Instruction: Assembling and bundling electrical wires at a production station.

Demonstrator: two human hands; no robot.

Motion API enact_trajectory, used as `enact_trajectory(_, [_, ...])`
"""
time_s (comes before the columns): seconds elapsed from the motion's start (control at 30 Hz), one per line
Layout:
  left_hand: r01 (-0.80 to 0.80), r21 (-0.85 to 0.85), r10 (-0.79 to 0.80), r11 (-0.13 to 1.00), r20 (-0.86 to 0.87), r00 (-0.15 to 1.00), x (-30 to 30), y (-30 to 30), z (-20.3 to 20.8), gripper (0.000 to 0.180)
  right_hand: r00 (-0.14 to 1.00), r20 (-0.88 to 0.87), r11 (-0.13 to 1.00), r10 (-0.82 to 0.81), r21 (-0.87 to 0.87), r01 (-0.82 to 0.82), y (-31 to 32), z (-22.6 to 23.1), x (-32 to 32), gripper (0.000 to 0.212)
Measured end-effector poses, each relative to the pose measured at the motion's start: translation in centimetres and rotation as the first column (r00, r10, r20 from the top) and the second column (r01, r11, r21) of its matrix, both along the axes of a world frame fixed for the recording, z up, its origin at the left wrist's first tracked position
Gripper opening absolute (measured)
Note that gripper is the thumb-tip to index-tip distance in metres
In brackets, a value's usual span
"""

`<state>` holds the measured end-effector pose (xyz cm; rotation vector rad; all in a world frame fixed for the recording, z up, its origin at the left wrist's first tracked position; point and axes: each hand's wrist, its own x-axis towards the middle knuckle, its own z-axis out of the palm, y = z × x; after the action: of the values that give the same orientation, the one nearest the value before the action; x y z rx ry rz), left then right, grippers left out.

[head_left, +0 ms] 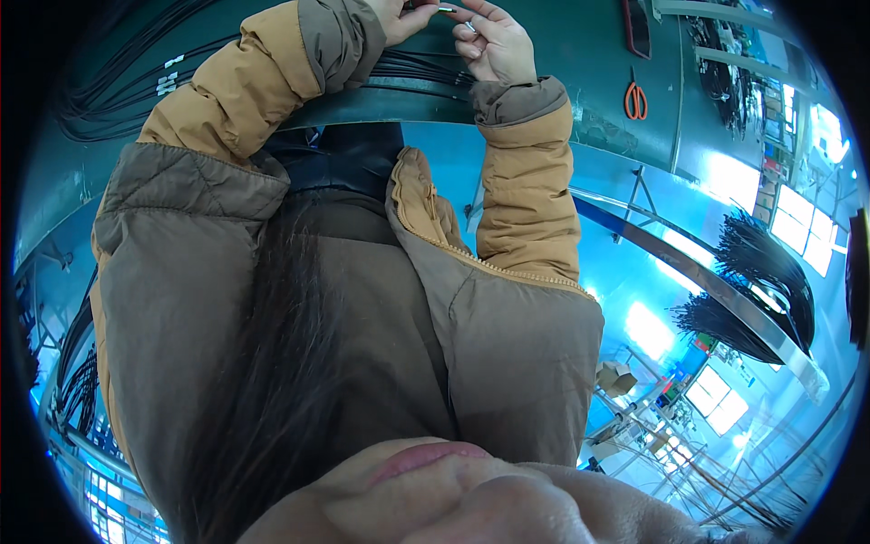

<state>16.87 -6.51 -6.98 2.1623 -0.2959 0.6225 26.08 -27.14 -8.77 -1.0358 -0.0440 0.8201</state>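
At the top edge of the view, both hands meet over a green worktable. My left hand is partly cut off by the picture's edge, its thumb and fingers pinched on a small dark cable end with a bright metal tip. That tip points toward my right hand, whose fingers are curled and close to it. A small silvery spot shows on the curled fingers; whether it is a ring or a part, I cannot tell. Black cables lie on the table beneath the hands.
More black cables with white tags loop at the left. Orange-handled scissors and a phone-like dark slab lie to the right. Bundles of black cable hang over a metal rail farther right.
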Motion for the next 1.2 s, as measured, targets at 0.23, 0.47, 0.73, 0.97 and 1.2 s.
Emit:
enact_trajectory(0.23, [0.013,-0.022,-0.013,1.0,0.005,1.0,-0.1,-0.3,0.7,0.012,0.997,-0.077,0.999,0.024,0.048,-0.02,0.2,0.1,-0.3,0.032])
enact_trajectory(0.47, [0.09,-0.01,-0.089,0.996,0.081,0.993,-0.2,0.0,-0.3,0.01,0.993,-0.009,0.988,0.12,0.101,-0.118,1.2,2.0,-0.6,0.037])
enact_trajectory(0.73, [0.077,-0.025,-0.076,0.997,0.042,0.996,-0.6,0.0,0.3,0.009,0.995,-0.063,0.997,0.073,0.03,-0.071,1.1,0.8,0.0,0.035])
enact_trajectory(0.97, [0.006,-0.011,-0.005,1.0,0.061,0.998,-0.5,0.1,0.0,0.013,0.999,-0.042,0.998,0.034,0.059,-0.031,1.0,0.5,-0.7,0.021])
enact_trajectory(1.2, [-0.03,-0.019,0.03,0.999,0.0,1.0,-0.3,0.0,-0.1,0.009,0.988,0.135,0.976,0.074,-0.213,-0.044,0.2,1.2,-1.3,0.018])
